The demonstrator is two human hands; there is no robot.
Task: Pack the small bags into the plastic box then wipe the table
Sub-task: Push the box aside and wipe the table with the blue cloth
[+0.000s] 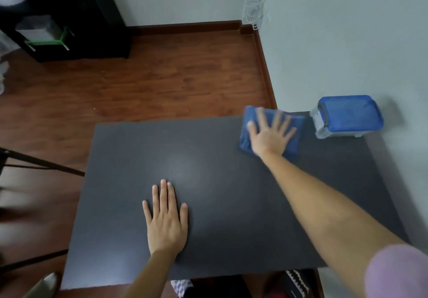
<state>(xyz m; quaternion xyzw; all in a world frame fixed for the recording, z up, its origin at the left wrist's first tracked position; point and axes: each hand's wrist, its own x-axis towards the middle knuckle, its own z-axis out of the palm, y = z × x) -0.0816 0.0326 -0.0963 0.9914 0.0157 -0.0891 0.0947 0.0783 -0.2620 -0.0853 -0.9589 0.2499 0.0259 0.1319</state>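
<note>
Packing stage is judged done: the plastic box (347, 117) is seen at the right edge of the frame, on the far right corner of the table (208, 205), against the wall, blue lid seated on it. No small bags are visible on the tabletop; the contents of the box cannot be made out through the lid.

Wiping stage is under way. A blue cloth (271, 130) is pressed flat onto the table in the upper right of the frame, just beside the box but apart from it. The right hand (271, 135) is laid on top of it, palm down, fingers spread wide; hand and cloth are motion-blurred. The left hand (166, 219) is rested flat on the bare tabletop at lower centre, fingers straight and close together, nothing gripped.

Remaining, as judged: the centre and left of the tabletop are to be covered. Which parts have been wiped cannot be told; no marks are visible.
</note>
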